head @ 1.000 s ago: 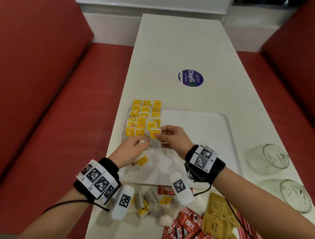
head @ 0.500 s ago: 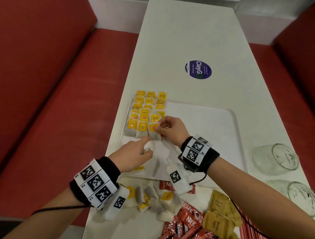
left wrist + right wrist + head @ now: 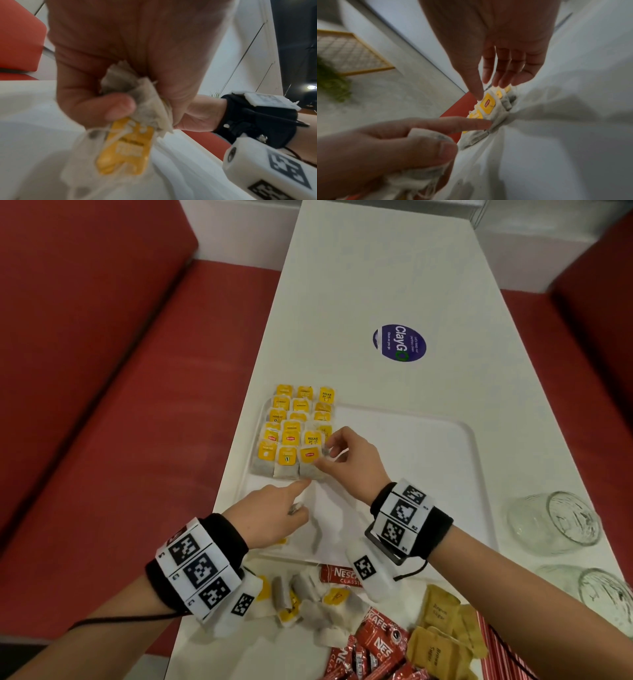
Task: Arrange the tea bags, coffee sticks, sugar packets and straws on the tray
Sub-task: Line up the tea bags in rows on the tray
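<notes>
Progress stood at an early stage. On the white tray [image 3: 428, 460], only the tea bags [image 3: 294, 433] had been arranged — overlapping rows filling the far-left corner, yellow tags up. The rest of the tray's floor was bare. Loose tea bags [image 3: 318, 607] lay heaped on the table [image 3: 359, 285] just short of the tray's near edge; red coffee sticks [image 3: 373, 652] and brown sugar packets [image 3: 438, 642] lay beside them, untouched. The red-striped straws [image 3: 493, 648] showed at the frame's lower edge. In my judgement, the tea stage was unfinished and three kinds remained.

My left hand [image 3: 270, 518] hovered low over the tray's near-left part, index finger extended to the lower edge of the nearest row's right-hand bag [image 3: 310, 463]. Its thumb and curled fingers clutched spare tea bags [image 3: 135, 97] against the palm — one yellow tag dangling. My right hand [image 3: 349, 460] reached from the right, thumb resting at that bag's right edge, the other fingers loosely spread and straight above the row. It held nothing.
</notes>
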The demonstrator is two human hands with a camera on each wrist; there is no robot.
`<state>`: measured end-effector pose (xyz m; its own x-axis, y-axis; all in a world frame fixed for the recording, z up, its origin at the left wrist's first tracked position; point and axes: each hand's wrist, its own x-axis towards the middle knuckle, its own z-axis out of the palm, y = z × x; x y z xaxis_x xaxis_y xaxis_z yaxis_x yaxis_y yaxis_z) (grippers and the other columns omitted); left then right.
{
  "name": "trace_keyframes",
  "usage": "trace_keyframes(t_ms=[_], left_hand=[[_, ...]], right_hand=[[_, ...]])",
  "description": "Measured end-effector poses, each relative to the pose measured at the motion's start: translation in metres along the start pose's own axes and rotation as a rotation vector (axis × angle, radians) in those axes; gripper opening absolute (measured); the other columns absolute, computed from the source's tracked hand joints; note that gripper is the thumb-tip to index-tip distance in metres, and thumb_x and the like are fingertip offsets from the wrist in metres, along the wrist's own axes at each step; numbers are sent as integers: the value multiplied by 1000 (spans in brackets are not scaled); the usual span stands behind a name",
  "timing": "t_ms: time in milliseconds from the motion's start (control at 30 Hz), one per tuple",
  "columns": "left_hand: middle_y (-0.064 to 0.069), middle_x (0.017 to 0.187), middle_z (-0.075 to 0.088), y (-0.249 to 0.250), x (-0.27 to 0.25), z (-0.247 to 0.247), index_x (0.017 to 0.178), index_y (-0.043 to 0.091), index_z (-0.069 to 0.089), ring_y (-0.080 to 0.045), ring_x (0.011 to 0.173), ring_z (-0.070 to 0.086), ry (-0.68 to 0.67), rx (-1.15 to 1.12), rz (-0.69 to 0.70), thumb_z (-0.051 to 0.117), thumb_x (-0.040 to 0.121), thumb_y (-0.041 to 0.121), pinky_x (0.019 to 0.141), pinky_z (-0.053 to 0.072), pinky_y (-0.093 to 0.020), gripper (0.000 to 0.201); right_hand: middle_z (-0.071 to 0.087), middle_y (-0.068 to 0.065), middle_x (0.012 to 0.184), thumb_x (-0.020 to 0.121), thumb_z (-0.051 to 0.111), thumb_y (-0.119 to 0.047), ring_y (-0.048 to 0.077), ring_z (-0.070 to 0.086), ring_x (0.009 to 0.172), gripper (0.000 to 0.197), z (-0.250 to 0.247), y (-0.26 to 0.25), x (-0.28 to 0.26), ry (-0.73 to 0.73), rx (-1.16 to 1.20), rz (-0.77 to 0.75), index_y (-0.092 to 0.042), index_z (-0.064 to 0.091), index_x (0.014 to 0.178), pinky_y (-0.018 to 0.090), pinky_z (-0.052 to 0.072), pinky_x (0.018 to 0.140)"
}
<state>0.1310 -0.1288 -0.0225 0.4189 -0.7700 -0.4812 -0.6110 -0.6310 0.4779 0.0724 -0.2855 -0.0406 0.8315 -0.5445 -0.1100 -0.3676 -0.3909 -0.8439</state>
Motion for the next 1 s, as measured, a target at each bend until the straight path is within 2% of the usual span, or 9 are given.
trace_keyframes(t_ms=[100, 200, 400, 500, 667, 800, 900, 967, 1000], left_hand=[[10, 58, 43, 1, 1, -1, 150, 30, 19, -5, 53, 40, 8, 20, 2, 39, 98, 32, 50, 28, -18, 56], [10, 58, 43, 1, 3, -3, 149, 31, 19, -5, 53, 40, 9, 27, -10, 39, 98, 31, 50, 28, -21, 55], [12, 62, 43, 1, 3, -6, 150, 30, 17, -7, 59, 42, 13, 48, -25, 38, 98, 30, 51, 30, -21, 56], [11, 61, 44, 1, 0, -7, 150, 29, 18, -5, 56, 42, 22, 37, -16, 38, 98, 30, 50, 29, -16, 56], [11, 61, 41, 2, 1, -10, 150, 31, 19, -3, 54, 39, 23, 23, -6, 38, 98, 28, 48, 27, -15, 56], [5, 66, 51, 2, 0, -10, 150, 28, 20, -7, 59, 47, 24, 4, -14, 39, 98, 27, 49, 27, -19, 55], [8, 59, 44, 1, -1, -11, 146, 26, 30, -4, 50, 41, 44, -75, -8, 39, 98, 28, 47, 28, -17, 49], [6, 60, 46, -3, -3, -12, 134, 25, 47, -5, 47, 44, 71, -262, -21, 39, 98, 30, 45, 37, -17, 36], [4, 60, 46, -6, -5, -13, 122, 25, 55, -5, 46, 45, 95, -395, -40, 39, 99, 31, 43, 40, -20, 29]], right_hand=[[59, -5, 78, 79, 69, -19, 3, 49, 63, 11, -4, -2, -6, -154, -169, -49, -19, 59, 83, 20, 41, 65], [66, 0, 91, 83, 65, -23, 10, 53, 73, 12, -3, 0, -10, -237, -266, -44, -15, 64, 91, 25, 45, 73], [68, 1, 97, 84, 64, -22, 9, 54, 77, 16, 0, -2, -10, -256, -269, -26, -13, 67, 96, 22, 43, 74], [66, 0, 91, 82, 64, -21, 11, 55, 75, 16, -1, -2, -10, -248, -275, -37, -14, 67, 97, 24, 44, 74], [61, -3, 82, 82, 64, -20, 12, 55, 74, 22, -1, -5, -7, -266, -298, -9, -15, 65, 102, 26, 45, 74], [61, -2, 83, 82, 64, -20, 13, 56, 75, 24, -1, -8, -6, -281, -305, 10, -15, 65, 105, 28, 45, 76], [62, -3, 82, 81, 64, -20, 12, 55, 75, 23, -4, -10, -8, -278, -296, 12, -15, 66, 104, 24, 44, 71], [61, -6, 78, 82, 63, -18, 8, 54, 71, 22, -8, -15, -13, -255, -261, -7, -15, 67, 103, 18, 41, 66], [61, -7, 77, 82, 63, -18, 7, 54, 71, 20, -11, -18, -17, -244, -234, -23, -16, 67, 101, 14, 40, 65]])
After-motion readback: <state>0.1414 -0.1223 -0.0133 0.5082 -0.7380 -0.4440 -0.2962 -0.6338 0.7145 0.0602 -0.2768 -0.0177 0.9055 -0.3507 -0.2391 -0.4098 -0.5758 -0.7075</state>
